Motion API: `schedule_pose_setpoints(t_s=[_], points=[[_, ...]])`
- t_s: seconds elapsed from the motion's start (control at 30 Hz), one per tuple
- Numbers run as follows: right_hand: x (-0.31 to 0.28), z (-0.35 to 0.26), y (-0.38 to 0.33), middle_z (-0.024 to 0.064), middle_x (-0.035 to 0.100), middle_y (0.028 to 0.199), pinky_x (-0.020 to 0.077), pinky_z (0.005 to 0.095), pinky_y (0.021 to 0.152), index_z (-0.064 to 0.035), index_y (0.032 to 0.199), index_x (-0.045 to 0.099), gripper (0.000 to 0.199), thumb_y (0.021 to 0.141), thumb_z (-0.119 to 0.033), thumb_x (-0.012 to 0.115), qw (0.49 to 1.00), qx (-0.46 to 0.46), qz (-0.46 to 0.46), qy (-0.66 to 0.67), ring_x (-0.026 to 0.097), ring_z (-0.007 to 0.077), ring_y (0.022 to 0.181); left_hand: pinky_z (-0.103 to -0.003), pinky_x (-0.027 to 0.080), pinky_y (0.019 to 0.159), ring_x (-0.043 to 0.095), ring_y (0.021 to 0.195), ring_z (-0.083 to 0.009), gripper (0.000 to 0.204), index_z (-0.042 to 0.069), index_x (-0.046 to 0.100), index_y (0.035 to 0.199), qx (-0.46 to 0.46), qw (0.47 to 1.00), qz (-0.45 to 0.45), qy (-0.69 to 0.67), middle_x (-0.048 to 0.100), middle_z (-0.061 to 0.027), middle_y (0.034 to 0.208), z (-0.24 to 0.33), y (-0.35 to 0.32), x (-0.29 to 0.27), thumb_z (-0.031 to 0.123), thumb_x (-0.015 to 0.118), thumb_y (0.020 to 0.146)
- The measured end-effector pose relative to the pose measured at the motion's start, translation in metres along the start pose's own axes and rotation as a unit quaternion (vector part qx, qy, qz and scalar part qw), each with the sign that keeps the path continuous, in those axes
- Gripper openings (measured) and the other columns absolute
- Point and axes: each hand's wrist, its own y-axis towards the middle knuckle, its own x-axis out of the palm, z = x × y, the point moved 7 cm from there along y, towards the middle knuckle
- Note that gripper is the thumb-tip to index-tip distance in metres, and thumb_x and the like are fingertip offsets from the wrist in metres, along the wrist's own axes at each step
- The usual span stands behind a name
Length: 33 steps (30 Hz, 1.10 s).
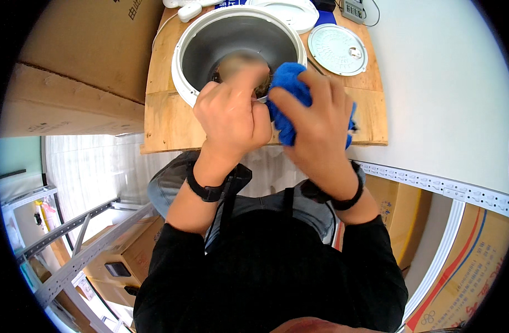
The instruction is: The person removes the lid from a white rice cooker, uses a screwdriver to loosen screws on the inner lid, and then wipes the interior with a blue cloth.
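Note:
A rice cooker body (179,69) with a white rim and a dark grey inside stands at the far side of the wooden table. Over its near rim, my left hand (232,114) is closed, its fingers curled; what they hold, if anything, is hidden. Dark brown marks and a blurred pale patch show on the cooker's bottom beyond it. My right hand (321,119) grips a bunched blue cloth (287,83) beside the near right rim. Part of the cloth sticks out past the right side of that hand.
A round, pale inner lid (336,50) lies right of the cooker on the wooden table (171,127). Behind are a white cover (293,15), a grey keypad device (352,10) and a white plug-like piece (189,11). A large cardboard box (82,61) stands close on the left.

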Motion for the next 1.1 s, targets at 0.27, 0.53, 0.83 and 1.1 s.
schedule_pose_setpoints(t_s=[0.27, 0.53, 0.83, 1.1], points=[[0.002, 0.025, 0.003, 0.0072, 0.055, 0.118, 0.0369, 0.0454, 0.087, -0.0249, 0.104, 0.070, 0.046, 0.061, -0.008, 0.074, 0.999, 0.018, -0.009, 0.039, 0.052, 0.0326, 0.106, -0.033, 0.041, 0.054, 0.058, 0.053, -0.0258, 0.037, 0.008, 0.068, 0.098, 0.010, 0.999, -0.019, 0.031, 0.064, -0.0072, 0.066, 0.002, 0.002, -0.002, 0.002, 0.053, 0.064], [0.001, -0.008, -0.004, 0.0080, 0.055, 0.118, 0.0363, 0.0458, 0.084, -0.0247, 0.103, 0.070, 0.042, 0.064, -0.009, 0.073, 1.000, 0.007, 0.016, -0.007, 0.051, 0.0335, 0.107, -0.033, 0.039, 0.052, 0.055, 0.050, -0.0249, 0.035, 0.009, 0.067, 0.095, -0.008, 1.000, -0.005, 0.026, 0.060, -0.0064, 0.062, 0.002, 0.002, 0.000, 0.001, 0.053, 0.063], [0.005, 0.039, 0.001, 0.0106, 0.057, 0.114, 0.0387, 0.0430, 0.084, -0.0245, 0.101, 0.071, 0.044, 0.062, -0.006, 0.073, 0.997, 0.032, 0.063, 0.019, 0.052, 0.0346, 0.104, -0.032, 0.038, 0.052, 0.053, 0.048, -0.0233, 0.031, 0.011, 0.067, 0.089, 0.010, 1.000, 0.015, 0.020, 0.055, -0.0044, 0.056, -0.003, -0.002, 0.000, 0.002, 0.053, 0.063], [0.001, 0.008, -0.011, 0.0102, 0.056, 0.114, 0.0379, 0.0445, 0.081, -0.0248, 0.104, 0.070, 0.047, 0.061, -0.006, 0.072, 0.996, 0.039, 0.029, 0.077, 0.053, 0.0342, 0.104, -0.031, 0.037, 0.051, 0.053, 0.047, -0.0226, 0.029, 0.011, 0.066, 0.086, -0.007, 1.000, 0.009, 0.009, 0.055, -0.0039, 0.055, 0.000, 0.002, -0.002, 0.001, 0.053, 0.062]])
